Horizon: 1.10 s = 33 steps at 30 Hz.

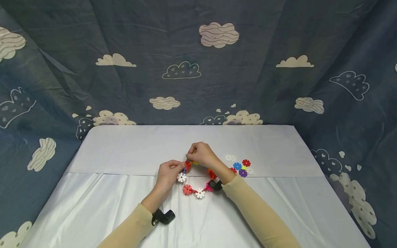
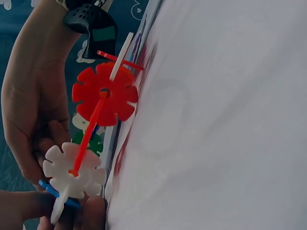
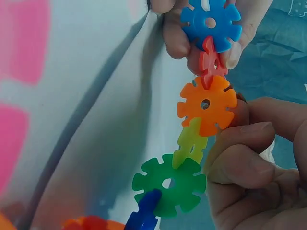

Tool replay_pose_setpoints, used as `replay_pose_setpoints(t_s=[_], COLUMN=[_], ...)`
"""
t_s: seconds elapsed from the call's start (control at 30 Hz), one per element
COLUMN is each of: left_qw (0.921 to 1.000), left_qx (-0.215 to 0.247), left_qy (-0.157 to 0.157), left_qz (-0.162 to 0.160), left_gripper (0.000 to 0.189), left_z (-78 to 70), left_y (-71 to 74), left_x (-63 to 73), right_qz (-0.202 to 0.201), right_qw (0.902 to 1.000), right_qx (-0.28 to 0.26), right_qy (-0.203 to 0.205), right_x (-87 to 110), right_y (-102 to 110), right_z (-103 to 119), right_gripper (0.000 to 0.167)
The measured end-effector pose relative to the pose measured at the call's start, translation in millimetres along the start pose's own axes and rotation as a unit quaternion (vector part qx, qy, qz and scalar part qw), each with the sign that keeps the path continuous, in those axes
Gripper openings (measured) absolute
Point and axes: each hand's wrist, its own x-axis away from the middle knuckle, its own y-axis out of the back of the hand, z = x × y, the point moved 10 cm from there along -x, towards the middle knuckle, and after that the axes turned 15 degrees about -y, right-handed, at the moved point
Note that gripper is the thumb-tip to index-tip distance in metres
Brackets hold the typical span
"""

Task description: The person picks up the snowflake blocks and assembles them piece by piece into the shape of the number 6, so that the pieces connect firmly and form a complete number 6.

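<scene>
A chain of notched plastic discs, slotted edge to edge, curves between the two hands above the white table. My left hand (image 1: 169, 174) pinches the blue disc (image 3: 211, 24) and the red disc (image 3: 211, 63) slotted into it. My right hand (image 1: 203, 155) pinches the edge of the orange disc (image 3: 207, 106), which meets that red disc. Below the orange one follow a yellow disc (image 3: 191, 143), a green disc (image 3: 169, 184) and a dark blue disc (image 3: 142, 215). From the left hand hang a white disc (image 2: 74, 170) and a red disc (image 2: 104, 93). The right forearm hides part of the chain.
Loose discs lie right of the right hand, among them a white disc (image 1: 230, 157), a red disc (image 1: 246, 163) and a purple disc (image 1: 243, 173). A white cloth covers the table (image 1: 124, 148). Behind hangs a dark curtain (image 1: 186, 41) with clouds.
</scene>
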Motion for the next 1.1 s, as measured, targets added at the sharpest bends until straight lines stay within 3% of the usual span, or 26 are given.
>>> replay_pose_setpoints(t_s=[0.13, 0.37, 0.5, 0.63, 0.8, 0.9, 1.0, 1.1], left_qw=[0.9999, 0.9987, 0.9992, 0.9995, 0.9993, 0.9982, 0.9968, 0.9964], left_qx=[-0.001, 0.043, 0.028, -0.003, 0.031, 0.06, 0.08, 0.084], left_qy=[-0.005, 0.0, 0.002, 0.004, 0.006, -0.001, -0.005, 0.006], left_qz=[-0.01, -0.026, -0.029, -0.032, -0.019, -0.002, 0.007, 0.006], left_gripper=[0.017, 0.014, 0.015, 0.016, 0.017, 0.025, 0.031, 0.029], left_z=[-2.1, -0.3, -1.2, -1.3, 1.8, 1.0, -1.1, -0.2], left_y=[-1.4, -6.6, -4.1, -0.8, -2.5, -3.9, -5.2, -5.2], left_x=[2.1, 3.9, 5.1, 6.4, 6.6, 5.1, 3.9, 4.0], right_qz=[-0.003, -0.003, 0.002, 0.029, 0.073, 0.064, 0.049, 0.044], right_qw=[1.0, 0.9999, 0.9995, 0.999, 0.9913, 0.9894, 0.9922, 0.9974], right_qx=[-0.001, 0.013, 0.029, -0.024, -0.109, -0.128, -0.107, -0.027], right_qy=[-0.002, -0.003, -0.011, -0.023, -0.015, -0.023, -0.04, -0.049], right_x=[-0.6, -1.1, 1.6, 6.9, 16.0, 21.7, 28.1, 34.2], right_y=[-1, -2, 3, 19, 48, 72, 96, 110], right_z=[1, 4, 2, -10, -42, -69, -98, -124], right_gripper=[0.01, 0.014, 0.024, 0.023, 0.032, 0.038, 0.04, 0.038])
